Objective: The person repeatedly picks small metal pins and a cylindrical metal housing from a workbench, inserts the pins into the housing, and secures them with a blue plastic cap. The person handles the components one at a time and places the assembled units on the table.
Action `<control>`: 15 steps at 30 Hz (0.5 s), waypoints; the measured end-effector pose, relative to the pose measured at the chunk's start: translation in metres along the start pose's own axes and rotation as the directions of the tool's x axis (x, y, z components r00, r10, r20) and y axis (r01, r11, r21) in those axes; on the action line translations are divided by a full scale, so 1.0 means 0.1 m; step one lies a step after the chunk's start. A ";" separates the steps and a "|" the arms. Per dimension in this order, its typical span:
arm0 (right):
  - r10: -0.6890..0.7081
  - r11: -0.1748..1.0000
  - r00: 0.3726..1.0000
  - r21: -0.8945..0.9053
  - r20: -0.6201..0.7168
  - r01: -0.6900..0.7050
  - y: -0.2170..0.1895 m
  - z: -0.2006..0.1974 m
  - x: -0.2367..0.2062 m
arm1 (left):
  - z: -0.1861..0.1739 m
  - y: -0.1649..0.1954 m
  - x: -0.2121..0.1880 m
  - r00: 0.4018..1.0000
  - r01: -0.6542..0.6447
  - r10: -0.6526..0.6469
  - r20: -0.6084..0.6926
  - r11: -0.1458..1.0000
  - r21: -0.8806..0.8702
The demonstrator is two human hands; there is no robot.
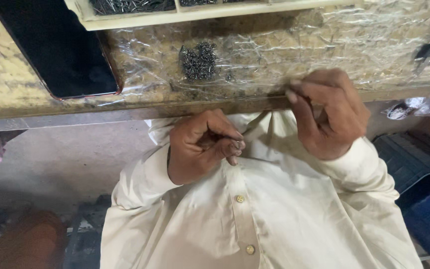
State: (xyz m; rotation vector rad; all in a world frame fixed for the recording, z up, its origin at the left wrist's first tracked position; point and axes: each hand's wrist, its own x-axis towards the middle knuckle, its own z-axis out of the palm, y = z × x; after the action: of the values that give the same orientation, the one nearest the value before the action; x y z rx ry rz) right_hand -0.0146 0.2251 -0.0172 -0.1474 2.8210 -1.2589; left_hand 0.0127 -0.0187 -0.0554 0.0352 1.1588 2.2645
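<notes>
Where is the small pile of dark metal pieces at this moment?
In the head view, the small pile of dark metal pieces lies on the plastic-covered worktop, just right of the black phone and below the cream tray.

We wear a cream, off-white shirt (284, 219) that fills the lower middle of the frame. Its cloth is plain and slightly creased, with a stitched placket running down the centre. Two small round buttons of a pale tan sit on that placket, one (240, 199) above the other (250, 249). Long sleeves reach our wrists: the left cuff (140, 179) lies left of centre, the right cuff (369, 159) toward the right. Our hands and fingers are bare, without gloves.
</notes>
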 end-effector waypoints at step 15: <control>-0.014 0.974 0.992 0.226 0.129 -0.016 -0.10 -0.01 0.36 | -0.10 0.20 0.05 0.965 0.225 -0.209 0.159 0.970 -0.092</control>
State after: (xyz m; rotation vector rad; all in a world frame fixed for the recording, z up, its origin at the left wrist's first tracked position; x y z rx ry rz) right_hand -0.0503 0.2154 -0.0097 -0.2094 2.5466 -1.5009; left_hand -0.0045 -0.0323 -0.0479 0.0312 0.9131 2.0887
